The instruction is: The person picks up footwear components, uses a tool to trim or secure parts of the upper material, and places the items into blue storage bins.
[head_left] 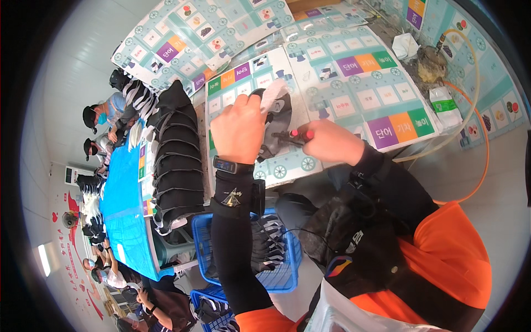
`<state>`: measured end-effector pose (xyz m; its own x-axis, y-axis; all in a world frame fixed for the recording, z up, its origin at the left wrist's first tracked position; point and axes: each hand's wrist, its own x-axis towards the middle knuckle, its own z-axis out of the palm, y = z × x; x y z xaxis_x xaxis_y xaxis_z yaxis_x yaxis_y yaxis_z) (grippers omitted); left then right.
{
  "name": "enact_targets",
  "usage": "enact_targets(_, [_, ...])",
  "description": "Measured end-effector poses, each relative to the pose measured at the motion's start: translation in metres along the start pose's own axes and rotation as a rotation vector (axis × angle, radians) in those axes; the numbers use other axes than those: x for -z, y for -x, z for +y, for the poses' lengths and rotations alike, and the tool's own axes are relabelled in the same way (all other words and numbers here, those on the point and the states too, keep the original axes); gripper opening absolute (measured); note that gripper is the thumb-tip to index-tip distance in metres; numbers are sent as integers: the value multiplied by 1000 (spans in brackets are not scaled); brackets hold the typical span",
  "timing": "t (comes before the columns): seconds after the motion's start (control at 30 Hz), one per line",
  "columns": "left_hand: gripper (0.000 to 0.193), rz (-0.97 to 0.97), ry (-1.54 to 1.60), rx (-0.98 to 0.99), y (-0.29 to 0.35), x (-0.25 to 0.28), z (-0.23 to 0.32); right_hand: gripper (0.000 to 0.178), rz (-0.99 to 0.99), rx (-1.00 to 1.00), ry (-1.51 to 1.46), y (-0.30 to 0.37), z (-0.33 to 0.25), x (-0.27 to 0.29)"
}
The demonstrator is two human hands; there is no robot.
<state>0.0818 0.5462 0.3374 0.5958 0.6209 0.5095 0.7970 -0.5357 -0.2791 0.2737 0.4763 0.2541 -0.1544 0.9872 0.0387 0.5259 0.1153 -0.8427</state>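
A dark grey and black shoe upper (281,115) lies at the table's front edge, with a pale whitish piece (273,95) at its top. My left hand (239,127) is closed at its left side, fingers curled over its edge; part of the upper is hidden behind the hand. From the right, my right hand (334,143) grips a small dark tool with red on its handles, like pliers (294,135). The tool's dark end touches or overlaps the upper; its jaws are too small to make out.
A row of black shoe uppers (178,157) stands to the left. Blue baskets (290,276) below hold more uppers. A green-and-white packet (444,105), a white cloth (405,46) and an orange hose (487,149) are at the right. Other people work along a blue-covered table (127,199).
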Motion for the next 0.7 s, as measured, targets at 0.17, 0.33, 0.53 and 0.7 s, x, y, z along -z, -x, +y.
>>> enact_targets(0.17, [21, 17, 3, 0, 1, -1, 0, 25, -106, -105, -78, 5, 1, 5])
enact_targets(0.33, [22, 29, 13, 4, -1, -2, -3, 26, 9, -13, -7, 6, 4, 7])
enact_targets(0.53, [22, 32, 16, 16, -8, -8, -2, 26, 116, -52, 17, 8, -6, 18])
enact_targets(0.7, [23, 7, 8, 46, -13, -6, 3, 26, 134, -18, 112, 4, 4, 17])
